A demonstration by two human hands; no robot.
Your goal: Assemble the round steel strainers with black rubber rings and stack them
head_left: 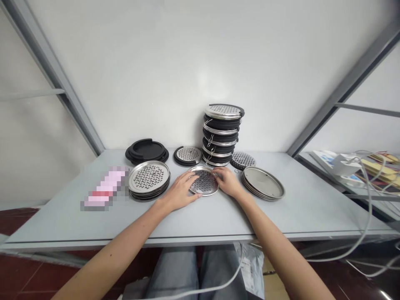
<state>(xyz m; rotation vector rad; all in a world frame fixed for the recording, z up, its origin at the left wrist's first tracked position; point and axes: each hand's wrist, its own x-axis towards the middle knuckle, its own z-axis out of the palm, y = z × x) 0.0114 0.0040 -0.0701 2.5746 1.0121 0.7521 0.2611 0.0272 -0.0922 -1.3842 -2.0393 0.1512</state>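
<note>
A round metal grater plate [204, 183] with a raised rim lies on the table in front of me. My left hand [181, 191] grips its left rim, thumb at the near side and fingers reaching over the top. On the opposite side, my right hand [227, 180] has its bent fingers on the right rim. Left of my hands is a stack of perforated grater plates [149, 177]. To the right, several plain metal discs [264, 183] are piled up. Behind the plate rises a tall stack of black-ringed graters [220, 135] with small wire pieces at their sides.
Black plastic rings [146, 151] lie at the back left. A black-edged grater disc [188, 155] and a perforated disc [243, 160] flank the tall stack. A pixelated pink item [105, 188] is on the left. White cables [368, 208] hang past the table's right edge.
</note>
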